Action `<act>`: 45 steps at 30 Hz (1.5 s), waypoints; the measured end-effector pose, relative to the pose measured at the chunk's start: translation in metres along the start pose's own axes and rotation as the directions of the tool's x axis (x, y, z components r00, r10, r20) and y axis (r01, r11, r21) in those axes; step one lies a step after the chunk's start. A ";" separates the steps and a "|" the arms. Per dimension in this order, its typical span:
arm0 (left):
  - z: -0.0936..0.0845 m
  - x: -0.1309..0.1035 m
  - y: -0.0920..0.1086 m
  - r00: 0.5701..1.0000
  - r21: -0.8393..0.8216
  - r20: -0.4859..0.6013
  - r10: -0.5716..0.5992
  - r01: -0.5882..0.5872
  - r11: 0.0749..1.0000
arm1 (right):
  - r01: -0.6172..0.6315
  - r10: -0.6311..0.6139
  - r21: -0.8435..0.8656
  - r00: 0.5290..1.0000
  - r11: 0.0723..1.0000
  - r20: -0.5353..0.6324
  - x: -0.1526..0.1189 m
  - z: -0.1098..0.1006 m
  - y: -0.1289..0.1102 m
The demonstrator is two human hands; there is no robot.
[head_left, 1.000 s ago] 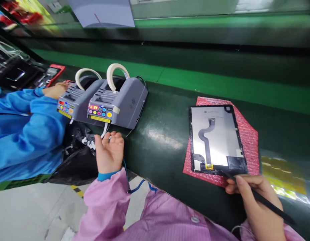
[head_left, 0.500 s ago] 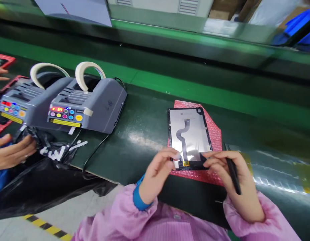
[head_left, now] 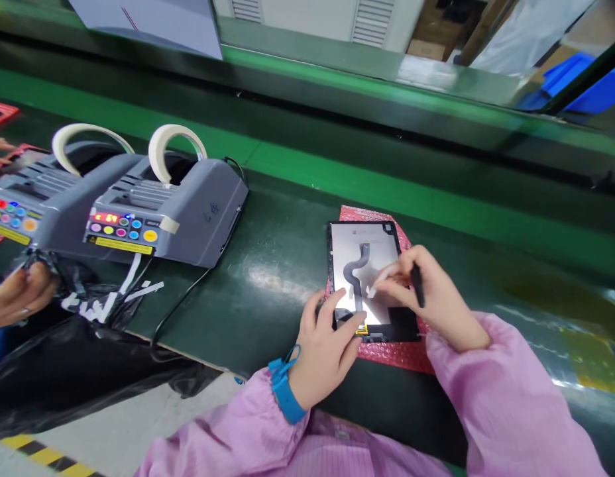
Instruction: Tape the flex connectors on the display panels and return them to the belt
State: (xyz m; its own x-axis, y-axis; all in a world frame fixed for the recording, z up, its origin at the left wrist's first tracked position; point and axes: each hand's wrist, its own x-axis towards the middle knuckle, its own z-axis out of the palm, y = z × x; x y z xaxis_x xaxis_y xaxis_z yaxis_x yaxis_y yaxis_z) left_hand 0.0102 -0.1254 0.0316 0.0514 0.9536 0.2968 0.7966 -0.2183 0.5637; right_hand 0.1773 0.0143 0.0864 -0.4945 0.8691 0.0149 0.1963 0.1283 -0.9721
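Observation:
A tablet screen panel [head_left: 382, 248] lies with its silvery back up on red bubble wrap [head_left: 394, 356]. Along it runs a wavy grey flex cable [head_left: 350, 270], ending in a yellow piece [head_left: 362, 329] at the near edge. My left hand [head_left: 322, 351] rests on the panel's near left corner, fingers apart around the cable's lower end. Over the panel's middle, my right hand [head_left: 431, 295] pinches a small white strip [head_left: 372, 291] at the fingertips. A black pen-like tool [head_left: 417, 285] is tucked between the fingers of that same hand.
Two grey tape dispensers [head_left: 193, 222] with white tape rolls stand on the green bench at left. White tape strips [head_left: 106, 306] hang by black plastic [head_left: 89, 371]. A co-worker's hand [head_left: 24, 295] is at the nearer dispensers' front. A black cable [head_left: 175, 311] crosses the bench edge.
My right hand has moved left and away from me, over the panel's middle, with the black tool still in it. My left hand has turned palm down onto the near left corner.

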 end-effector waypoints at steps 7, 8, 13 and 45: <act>0.011 -0.003 -0.002 0.999 0.168 0.029 0.022 -0.027 0.985 | -0.056 0.092 -0.195 0.979 0.979 0.184 0.033 0.013 0.038; 0.011 -0.003 -0.002 0.999 0.169 0.031 0.022 -0.027 0.985 | -0.054 0.096 -0.216 0.978 0.975 0.187 0.035 0.014 0.040; 0.009 -0.002 -0.002 0.999 0.155 0.042 0.016 -0.022 0.988 | -0.051 0.110 -0.284 0.974 0.958 0.197 0.039 0.016 0.042; 0.009 0.002 -0.005 0.986 0.215 0.158 0.052 -0.086 0.973 | -0.478 0.140 -0.683 0.861 0.552 -0.489 0.049 -0.047 0.023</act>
State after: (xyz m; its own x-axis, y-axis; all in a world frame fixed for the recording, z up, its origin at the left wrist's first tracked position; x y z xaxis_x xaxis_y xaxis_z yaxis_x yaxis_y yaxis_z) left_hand 0.0121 -0.1206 0.0223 0.1872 0.9616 0.2006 0.9002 -0.2497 0.3568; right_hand 0.1975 0.0826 0.0754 0.0157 0.9998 -0.0088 0.9231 -0.0178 -0.3842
